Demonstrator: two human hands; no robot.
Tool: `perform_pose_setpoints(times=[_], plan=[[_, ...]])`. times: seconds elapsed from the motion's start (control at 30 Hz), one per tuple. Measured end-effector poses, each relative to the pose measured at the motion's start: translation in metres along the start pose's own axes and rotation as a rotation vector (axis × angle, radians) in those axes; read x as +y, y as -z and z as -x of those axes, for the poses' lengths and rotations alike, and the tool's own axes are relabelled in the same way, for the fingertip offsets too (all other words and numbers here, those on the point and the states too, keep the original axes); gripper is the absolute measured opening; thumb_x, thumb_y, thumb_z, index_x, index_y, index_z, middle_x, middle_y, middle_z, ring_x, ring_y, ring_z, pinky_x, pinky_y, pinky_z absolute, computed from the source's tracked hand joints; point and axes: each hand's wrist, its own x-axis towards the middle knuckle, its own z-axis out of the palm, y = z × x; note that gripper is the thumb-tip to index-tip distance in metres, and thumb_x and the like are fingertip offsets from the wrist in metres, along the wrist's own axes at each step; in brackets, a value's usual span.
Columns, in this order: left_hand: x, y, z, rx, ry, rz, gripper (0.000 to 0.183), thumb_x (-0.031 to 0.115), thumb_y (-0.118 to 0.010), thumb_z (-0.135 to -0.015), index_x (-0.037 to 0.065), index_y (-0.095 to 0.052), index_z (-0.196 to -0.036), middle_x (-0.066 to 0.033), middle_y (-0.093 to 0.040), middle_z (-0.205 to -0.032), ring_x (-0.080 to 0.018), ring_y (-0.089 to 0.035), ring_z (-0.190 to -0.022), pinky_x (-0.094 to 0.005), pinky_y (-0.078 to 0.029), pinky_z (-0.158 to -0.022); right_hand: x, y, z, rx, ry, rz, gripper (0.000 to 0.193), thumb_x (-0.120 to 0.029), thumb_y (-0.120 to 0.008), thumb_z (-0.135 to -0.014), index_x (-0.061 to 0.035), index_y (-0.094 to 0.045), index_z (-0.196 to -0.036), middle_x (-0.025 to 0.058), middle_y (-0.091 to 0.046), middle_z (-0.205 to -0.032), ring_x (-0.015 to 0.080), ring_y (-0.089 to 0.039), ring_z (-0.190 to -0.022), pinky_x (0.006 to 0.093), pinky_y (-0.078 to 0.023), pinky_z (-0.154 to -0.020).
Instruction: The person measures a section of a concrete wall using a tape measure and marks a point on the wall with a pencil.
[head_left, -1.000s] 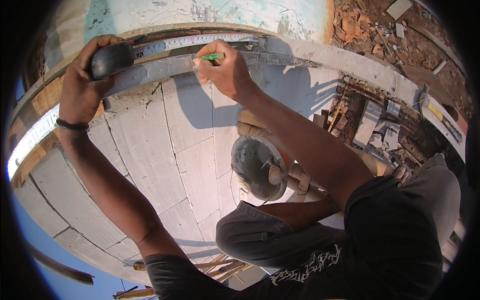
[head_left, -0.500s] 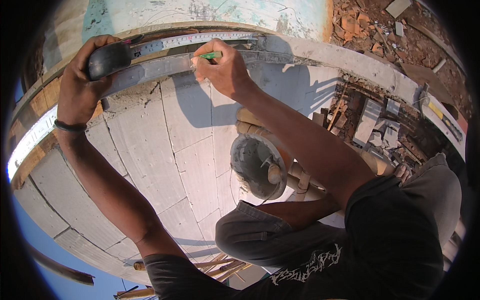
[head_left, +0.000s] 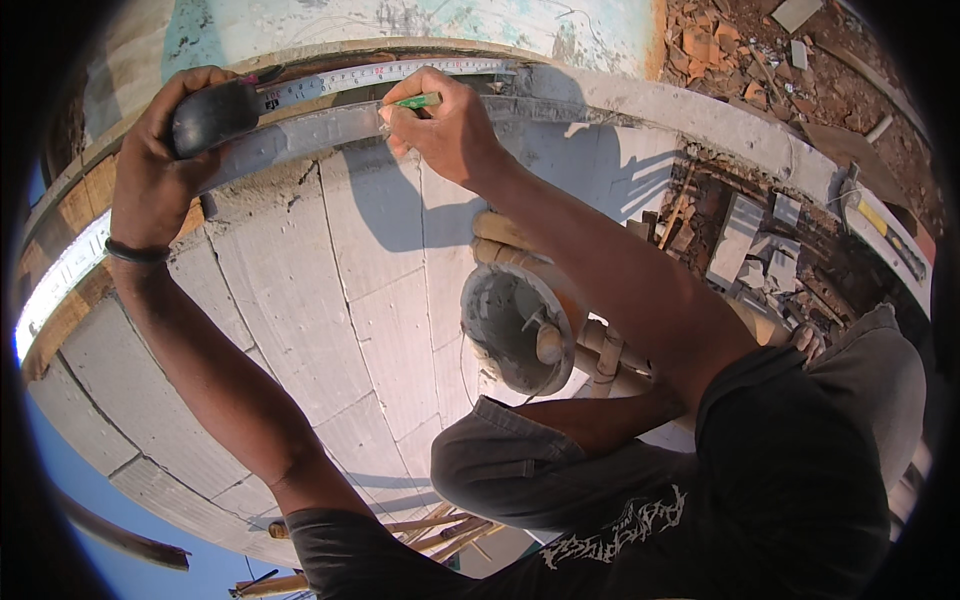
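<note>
Up on the block wall [head_left: 300, 290], the left hand [head_left: 160, 165] clamps a black tape measure case [head_left: 212, 115], its blade [head_left: 390, 72] along the top course, while the right hand [head_left: 455, 130] pinches a green pencil [head_left: 415, 101] against it.

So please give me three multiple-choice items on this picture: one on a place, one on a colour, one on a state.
1. Where does the tape blade lie?
A. along the wall top
B. in the bucket
C. on the ground

2. What colour is the pencil?
A. red
B. green
C. blue

3. How is the tape case held?
A. it hangs free
B. it lies loose on rubble
C. the left hand grips it

Answers:
1 A, the blade runs along the top of the block wall.
2 B, a green shaft shows in the right hand.
3 C, the left hand wraps around the case.
</note>
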Motion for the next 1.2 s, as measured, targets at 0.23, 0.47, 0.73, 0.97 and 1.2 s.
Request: perform_pose_setpoints(times=[0.23, 0.47, 0.73, 0.97, 1.2], plan=[[0.000, 0.002, 0.000, -0.022, 0.006, 0.004, 0.049, -0.012, -0.062, -0.070, 0.008, -0.062, -0.115, -0.0014, -0.067, -0.104, -0.0123, -0.062, -0.098, -0.0281, -0.049, -0.092, -0.003, 0.000, -0.001, -0.013, -0.056, -0.017, 0.018, -0.014, -0.066, -0.090, 0.0006, -0.060, -0.097, 0.0071, -0.063, -0.078, 0.0109, -0.063, -0.068, 0.0263, -0.053, -0.062], [0.000, 0.002, 0.000, -0.027, -0.007, 0.023, 0.048, -0.013, -0.061, -0.071, 0.006, -0.061, -0.115, -0.0023, -0.066, -0.105, -0.0120, -0.061, -0.099, -0.0274, -0.048, -0.092, -0.004, 0.000, -0.005, -0.001, -0.042, -0.070, 0.019, -0.015, -0.066, -0.090, 0.0010, -0.060, -0.099, 0.0072, -0.063, -0.080, 0.0106, -0.063, -0.068, 0.0256, -0.053, -0.061], [-0.002, 0.002, 0.000, -0.012, -0.018, 0.024, 0.048, -0.012, -0.061, -0.072, 0.006, -0.061, -0.116, -0.0023, -0.066, -0.104, -0.0118, -0.061, -0.099, -0.0272, -0.048, -0.091, -0.003, 0.001, -0.003, -0.011, -0.027, 0.008, 0.021, -0.016, -0.066, -0.090, 0.0012, -0.059, -0.100, 0.0082, -0.063, -0.082, 0.0113, -0.062, -0.066, 0.0278, -0.053, -0.060], [0.002, 0.001, -0.001, -0.011, -0.021, 0.033, 0.044, -0.011, -0.061, -0.073, 0.007, -0.061, -0.114, -0.0011, -0.066, -0.102, -0.0111, -0.061, -0.097, -0.0266, -0.048, -0.090, -0.020, 0.009, -0.028, 0.170, 0.105, -0.243, 0.023, -0.015, -0.066, -0.087, 0.0028, -0.057, -0.100, 0.0094, -0.065, -0.084, 0.0117, -0.063, -0.067, 0.0272, -0.055, -0.059], [0.007, 0.006, -0.004, 0.014, 0.028, 0.067, 0.043, -0.008, -0.064, -0.073, 0.005, -0.061, -0.114, -0.0010, -0.066, -0.101, -0.0098, -0.059, -0.095, -0.0241, -0.046, -0.089, -0.011, 0.096, -0.040, 0.278, 0.054, 1.682, 0.010, -0.012, -0.062, -0.081, -0.0060, -0.069, -0.078, 0.0124, -0.067, -0.077, 0.0253, -0.064, -0.079, 0.0412, -0.045, -0.075]])
